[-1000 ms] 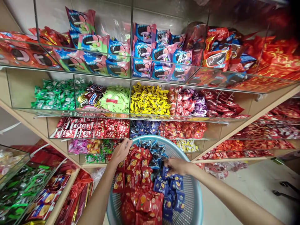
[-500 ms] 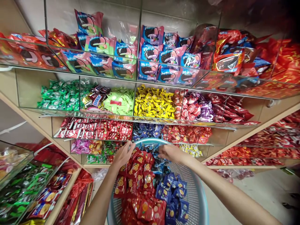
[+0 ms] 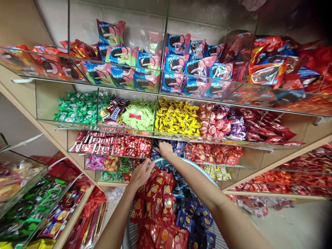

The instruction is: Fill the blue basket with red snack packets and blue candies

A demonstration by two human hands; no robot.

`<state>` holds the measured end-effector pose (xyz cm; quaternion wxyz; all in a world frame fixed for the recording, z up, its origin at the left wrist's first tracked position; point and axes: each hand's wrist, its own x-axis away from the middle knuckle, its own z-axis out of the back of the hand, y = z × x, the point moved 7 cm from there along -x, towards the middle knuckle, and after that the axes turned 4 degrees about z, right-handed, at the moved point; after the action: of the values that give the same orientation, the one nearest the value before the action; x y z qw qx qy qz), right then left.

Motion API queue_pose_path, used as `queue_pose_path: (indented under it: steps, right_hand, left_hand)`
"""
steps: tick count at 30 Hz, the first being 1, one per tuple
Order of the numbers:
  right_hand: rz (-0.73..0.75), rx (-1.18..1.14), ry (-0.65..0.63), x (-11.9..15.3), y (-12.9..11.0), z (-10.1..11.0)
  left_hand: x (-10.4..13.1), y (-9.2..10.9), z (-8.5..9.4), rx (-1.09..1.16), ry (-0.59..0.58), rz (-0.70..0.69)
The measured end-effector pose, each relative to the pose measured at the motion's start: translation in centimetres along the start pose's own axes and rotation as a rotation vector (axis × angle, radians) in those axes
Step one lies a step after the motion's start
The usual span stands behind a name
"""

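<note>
A light-blue plastic basket (image 3: 204, 170) holds red candy packets (image 3: 153, 189), dark blue packets (image 3: 187, 221) and black-and-blue wrapped candies between them. My left hand (image 3: 141, 175) is closed over the basket's far left rim. Beyond the rim, my right hand (image 3: 165, 149) reaches into the shelf compartment of blue-wrapped candies (image 3: 178, 148). Its fingertips are down among those wrappers and partly hidden, so I cannot see what they grip. My right forearm crosses over the basket.
Tiered glass-fronted shelves hold yellow candies (image 3: 177, 117), green candies (image 3: 80, 108), pale green packets (image 3: 139, 114) and cookie packs (image 3: 173, 62). Low glass dividers and a shelf edge run just above my right hand. Another candy display (image 3: 31, 204) stands at the left.
My right hand has moved forward and left, from over the basket into the blue-candy compartment. My left hand stays on the rim. The view has shifted slightly, so the shelves sit further right.
</note>
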<state>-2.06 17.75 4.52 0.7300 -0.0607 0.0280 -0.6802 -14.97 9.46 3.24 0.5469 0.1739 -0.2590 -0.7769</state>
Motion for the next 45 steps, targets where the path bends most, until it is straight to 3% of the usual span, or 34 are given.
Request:
queue_pose_path:
  steps: [6,14,23,31,35,40,45]
  right_hand:
    - [-0.013,-0.013,0.031,-1.1,-0.4,-0.8]
    - [-0.103,-0.147,0.109,-0.8,1.4,-1.2]
    - [-0.005,-0.384,0.276,0.7,2.2,0.9]
    - [0.184,-0.753,0.452,5.6,3.0,4.3]
    - [0.228,-0.745,0.495,8.6,3.4,6.1]
    - [0.183,-0.774,0.446,12.7,5.2,6.9]
    - [0.094,-0.817,0.306,17.3,8.6,5.5]
  left_hand:
    - [0.0,-0.2,-0.2,-0.004,-0.004,-0.003]
    - [-0.1,-0.2,-0.2,-0.026,0.022,-0.044]
    - [0.0,-0.1,-0.1,-0.025,0.018,-0.060]
    - [-0.1,-0.2,-0.2,-0.015,0.020,-0.061]
    - [0.0,-0.1,-0.1,-0.024,0.005,-0.043]
    - [0.1,0.0,0.0,-0.018,0.005,-0.039]
    - [0.1,0.2,0.0,-0.006,-0.011,-0.036]
